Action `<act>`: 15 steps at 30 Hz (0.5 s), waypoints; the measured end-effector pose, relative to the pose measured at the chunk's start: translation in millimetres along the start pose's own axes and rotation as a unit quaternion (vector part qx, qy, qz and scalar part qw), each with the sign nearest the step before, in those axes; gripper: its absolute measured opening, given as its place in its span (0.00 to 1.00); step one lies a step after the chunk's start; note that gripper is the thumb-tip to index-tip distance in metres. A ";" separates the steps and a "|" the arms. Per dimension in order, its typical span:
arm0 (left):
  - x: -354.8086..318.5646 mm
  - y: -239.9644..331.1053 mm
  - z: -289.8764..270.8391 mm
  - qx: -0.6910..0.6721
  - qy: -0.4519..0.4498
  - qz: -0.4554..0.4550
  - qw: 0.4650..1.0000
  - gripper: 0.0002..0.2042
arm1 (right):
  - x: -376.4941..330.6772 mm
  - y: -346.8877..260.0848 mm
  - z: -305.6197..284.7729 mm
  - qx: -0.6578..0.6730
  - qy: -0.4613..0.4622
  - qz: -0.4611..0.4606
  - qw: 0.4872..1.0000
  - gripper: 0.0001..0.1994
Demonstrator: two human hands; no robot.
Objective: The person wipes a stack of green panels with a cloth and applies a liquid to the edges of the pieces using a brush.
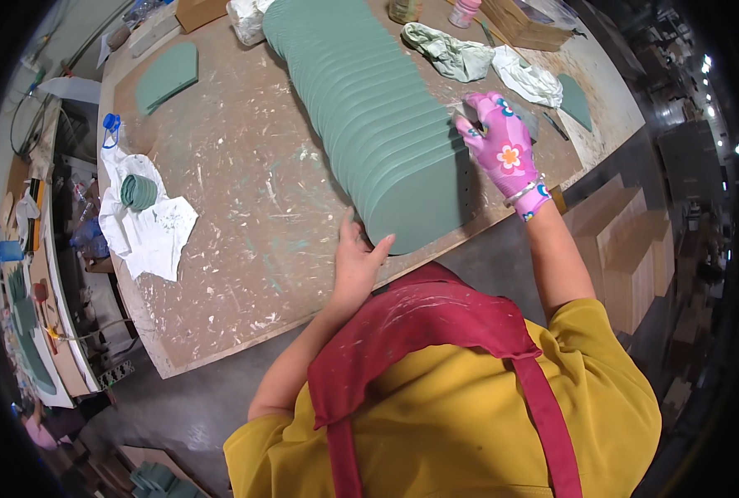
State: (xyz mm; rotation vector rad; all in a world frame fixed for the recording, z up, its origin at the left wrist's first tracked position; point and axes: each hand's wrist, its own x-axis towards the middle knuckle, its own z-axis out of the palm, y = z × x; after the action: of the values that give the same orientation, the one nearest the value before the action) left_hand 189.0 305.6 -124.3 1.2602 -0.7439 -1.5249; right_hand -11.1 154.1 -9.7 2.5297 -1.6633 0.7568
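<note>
A long overlapping row of green painted boards with rounded ends (369, 108) lies across the wooden worktable (236, 207). My bare left hand (358, 253) rests on the table at the near end of the row, its fingers touching the edge of the nearest board (419, 212). My right hand (499, 145), in a pink flowered glove, presses against the right side of the row and grips a small grey piece that is mostly hidden by the fingers.
A single green board (167, 76) lies at the far left. A white rag with a green roll (140, 192) sits at the left edge. Crumpled cloths (485, 65) and another green piece (575, 101) lie at the back right. Wooden boxes (626, 257) stand beside the table.
</note>
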 end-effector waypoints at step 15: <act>1.0 -5.7 -0.3 -0.026 -0.001 0.016 1.000 0.42 | 17.9 -50.1 22.0 0.165 -0.127 -0.122 0.970 0.20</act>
State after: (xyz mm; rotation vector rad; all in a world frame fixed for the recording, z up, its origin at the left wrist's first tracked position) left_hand 187.6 306.5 -129.9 1.2032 -0.7172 -1.5104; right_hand 46.4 154.4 -9.9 3.1060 -1.3335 0.7671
